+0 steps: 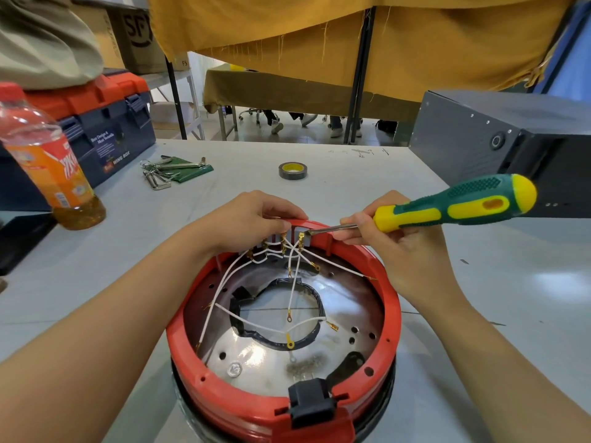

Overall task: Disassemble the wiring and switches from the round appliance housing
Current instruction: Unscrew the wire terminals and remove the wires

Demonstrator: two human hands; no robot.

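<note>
A round red appliance housing (391, 302) lies open side up on the table, showing a shiny metal plate inside. White wires (295, 276) with brass terminals run from a switch block (292, 236) at the far rim down into the middle. My left hand (252, 219) grips the far rim, its fingertips pinching at the switch block. My right hand (396, 247) holds a green and yellow screwdriver (457, 203) whose tip touches a brass terminal on the switch block. A black connector (310, 401) sits at the near rim.
An orange drink bottle (44, 161) stands at the left, in front of a blue and orange toolbox (108, 119). Hex keys on a green pouch (172, 171) and a roll of tape (292, 171) lie further back. A dark metal box (499, 135) occupies the right.
</note>
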